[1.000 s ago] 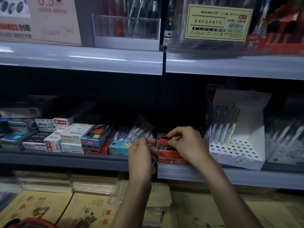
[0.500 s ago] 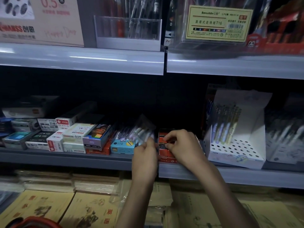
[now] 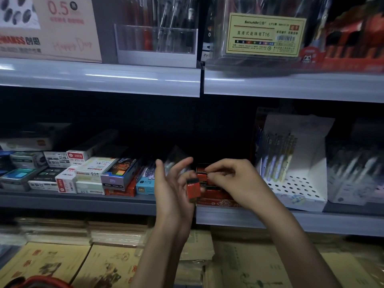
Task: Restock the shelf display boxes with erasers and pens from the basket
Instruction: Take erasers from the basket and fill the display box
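Two bare hands are reaching toward the middle shelf (image 3: 83, 202) of a dim stationery display. A left hand (image 3: 172, 188) is rising in front of the shelf edge with two fingers stretching straight up and spreading apart, while its lower fingers are curling around a small red and black eraser (image 3: 193, 189). That eraser is standing nearly upright, its top tilting slightly left, just in front of the left end of a red display box (image 3: 216, 201) that is sitting on the shelf. A right hand (image 3: 234, 179) is hovering over this box with its fingers curling inward and the fingertips (image 3: 208, 173) pinching together just above the red packs inside; blur is hiding whether anything is sitting between them. Both hands are nearly touching around the eraser. Right of the red box, a white display box (image 3: 297, 196) with a dotted front is holding a row of upright pens (image 3: 278, 161). Left of the hands, many small boxes (image 3: 91, 173) of refills and leads are lying stacked along the shelf. Yellowish notebooks (image 3: 52, 265) are lying in piles below, and the red rim of a basket (image 3: 41, 282) is peeking in at the bottom left corner.
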